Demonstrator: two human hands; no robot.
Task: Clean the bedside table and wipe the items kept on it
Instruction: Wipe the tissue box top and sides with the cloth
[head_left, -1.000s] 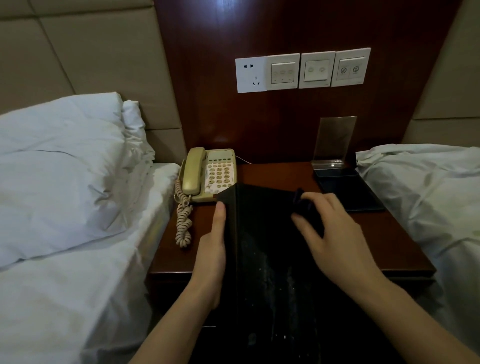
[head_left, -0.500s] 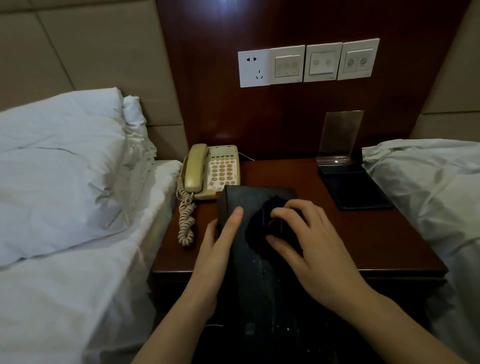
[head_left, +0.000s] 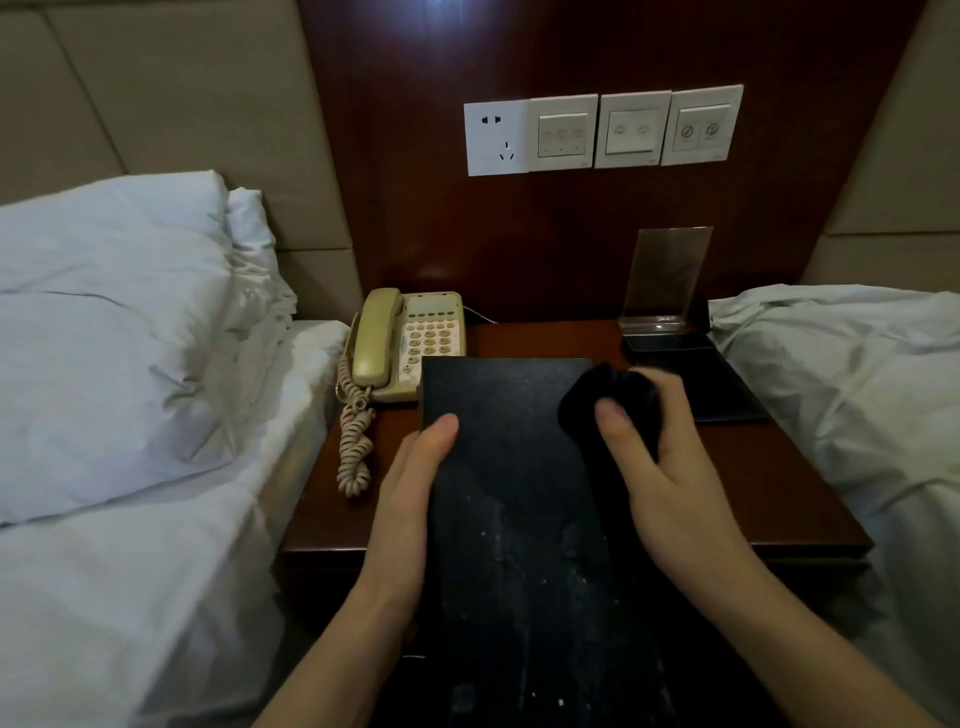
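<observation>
A head camera looks down at a dark wooden bedside surface (head_left: 769, 483) set between two beds with white bedding. In the centre of the frame, the left hand (head_left: 410, 483) grips the left edge of a large black folder (head_left: 498, 467), thumb on top of the cover. The folder is held above the front of the surface and is speckled with pale dust. The right hand (head_left: 675, 467) is curled around a bunched dark cloth (head_left: 608, 400), pressing it against the folder's upper right corner. Behind the folder, at centre left, sits a beige corded telephone (head_left: 410, 343), its coiled cord trailing down the left side. At centre right stands a clear acrylic sign holder (head_left: 665, 275), with a black tray (head_left: 722, 384) just in front of it. A row of wall switches (head_left: 602, 130) is mounted on the wood panel above.
</observation>
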